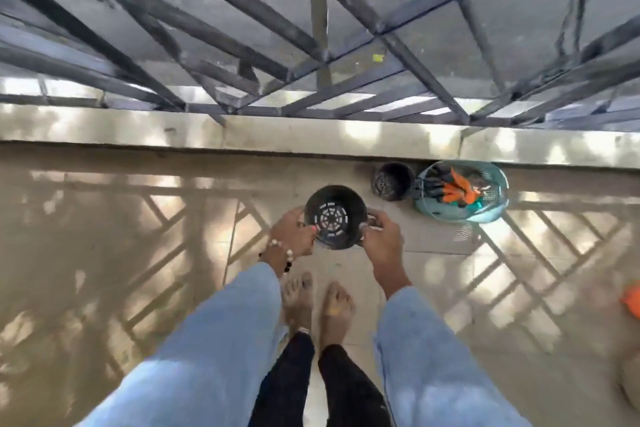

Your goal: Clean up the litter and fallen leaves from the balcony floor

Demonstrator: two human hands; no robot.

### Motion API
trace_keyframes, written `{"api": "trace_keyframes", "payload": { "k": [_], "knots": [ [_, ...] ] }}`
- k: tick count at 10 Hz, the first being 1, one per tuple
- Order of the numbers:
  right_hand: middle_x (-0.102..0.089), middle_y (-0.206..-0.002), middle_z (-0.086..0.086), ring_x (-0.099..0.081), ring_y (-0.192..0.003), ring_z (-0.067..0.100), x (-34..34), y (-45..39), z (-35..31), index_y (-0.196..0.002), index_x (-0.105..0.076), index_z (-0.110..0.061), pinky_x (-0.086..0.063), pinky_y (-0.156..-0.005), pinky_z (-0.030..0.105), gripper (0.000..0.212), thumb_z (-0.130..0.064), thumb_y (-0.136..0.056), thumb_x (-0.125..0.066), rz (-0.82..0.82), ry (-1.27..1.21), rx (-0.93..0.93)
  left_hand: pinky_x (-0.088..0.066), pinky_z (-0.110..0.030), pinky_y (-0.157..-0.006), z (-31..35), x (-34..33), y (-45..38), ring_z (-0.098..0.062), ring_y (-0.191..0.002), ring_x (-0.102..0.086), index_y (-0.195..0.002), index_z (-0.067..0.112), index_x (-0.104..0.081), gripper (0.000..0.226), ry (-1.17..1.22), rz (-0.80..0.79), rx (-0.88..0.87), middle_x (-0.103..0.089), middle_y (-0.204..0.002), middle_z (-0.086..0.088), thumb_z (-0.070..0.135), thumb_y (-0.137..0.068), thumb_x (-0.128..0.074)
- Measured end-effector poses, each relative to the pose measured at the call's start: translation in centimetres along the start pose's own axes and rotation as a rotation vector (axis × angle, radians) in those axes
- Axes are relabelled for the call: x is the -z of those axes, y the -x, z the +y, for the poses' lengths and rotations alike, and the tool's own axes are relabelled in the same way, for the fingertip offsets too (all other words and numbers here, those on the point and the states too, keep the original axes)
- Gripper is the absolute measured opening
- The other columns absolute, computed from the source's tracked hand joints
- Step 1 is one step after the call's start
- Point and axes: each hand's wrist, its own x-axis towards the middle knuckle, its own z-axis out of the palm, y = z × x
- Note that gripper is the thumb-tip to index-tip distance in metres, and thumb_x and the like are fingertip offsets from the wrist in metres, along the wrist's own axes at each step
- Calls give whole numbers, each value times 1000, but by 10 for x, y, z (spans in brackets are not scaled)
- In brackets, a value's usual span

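Both of our hands grasp the black plastic pot (335, 216), which we take as our landmark. Our left hand (294, 232) curls round its left rim, thumb over the edge, beaded bracelets on the wrist behind it. Our right hand (381, 239) pinches the right rim, fingers bent on the outside wall. We hold the pot off the floor with its mouth turned up toward us, so that the slotted drainage base shows inside. Pale blue sleeves (214, 340) run back from both wrists.

Below the pot, our bare feet (317, 305) stand on the tan balcony floor (104, 236). Just right of the pot and farther out, a second black pot (393, 181) sits against the low concrete ledge (242, 135). Touching that one's right side is a teal mesh basket (462, 191) holding orange and dark items. Beyond the ledge rises a dark metal railing (311, 45). Far right of the pot, an orange object (632, 300) lies at the frame's edge.
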Motion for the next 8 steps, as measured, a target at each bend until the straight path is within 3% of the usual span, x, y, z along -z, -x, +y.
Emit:
{"api": "trace_keyframes", "payload": {
  "k": [1, 2, 3, 4, 5, 6, 7, 8],
  "knots": [
    [-60, -79, -12, -63, -82, 20, -19, -48, 18, -113, -65, -29, -57, -78, 50, 40, -5, -81, -59, -1, -60, -31, -53, -55, -89, -9, -14, -66, -33, -93, -62, -132, 3, -50, 42, -64, 1, -2, -61, -104, -14, 2, -90, -54],
    [-61, -96, -1, -62, -83, 20, -54, -120, 45, -131, -52, -27, -59, -72, 46, 53, 1, -86, -51, -61, -189, -129, -52, -48, -94, -20, -34, -151, -27, -93, -57, -136, 3, -46, 47, 0, -7, 22, -54, -106, -10, -7, -90, -49],
    [-59, -109, 0, -61, -92, 21, -74, -159, 62, -131, -49, -29, -57, -73, 44, 58, 5, -85, -44, -75, -297, -176, -53, -45, -92, -26, -46, -197, -26, -93, -55, -137, 4, -45, 50, -6, -14, 1, -52, -105, -10, -10, -90, -47],
    [-61, -111, -7, -60, -101, 20, -91, -196, 77, -122, -56, -26, -58, -79, 42, 55, 7, -81, -40, -39, -395, -154, -52, -41, -79, -27, -58, -235, -27, -90, -56, -128, 19, -50, 55, -50, -63, -108, -59, -96, -12, -9, -81, -56],
    [-58, -120, -9, -59, -111, 22, -97, -208, 87, -118, -57, -27, -56, -86, 43, 50, 5, -82, -44, -16, -456, -118, -52, -43, -81, -28, -62, -255, -29, -90, -60, -125, 24, -52, 61, -80, -69, -158, -64, -97, -15, 0, -70, -63],
    [-44, -142, -3, -47, -125, 17, -96, -202, 87, -142, -39, -20, -47, -102, 41, 67, 11, -83, -47, 36, -547, -119, -51, -44, -87, -26, -64, -257, -22, -90, -57, -129, 13, -56, 48, -137, -109, -193, -61, -104, -10, -3, -84, -60],
    [-40, -146, 1, -44, -127, 14, -92, -193, 81, -147, -32, -15, -42, -107, 39, 69, 13, -85, -46, 49, -603, -114, -49, -34, -84, -22, -64, -250, -13, -89, -50, -133, 11, -54, 46, -210, -146, -221, -54, -106, 2, -4, -89, -54],
    [-38, -149, 5, -42, -128, 12, -83, -170, 71, -146, -32, -10, -38, -110, 37, 65, 11, -87, -47, 62, -589, -152, -45, -23, -82, -22, -60, -231, -14, -99, -46, -132, 4, -52, 41, -455, -142, -191, -53, -100, 2, 0, -91, -52]
  ]
}}
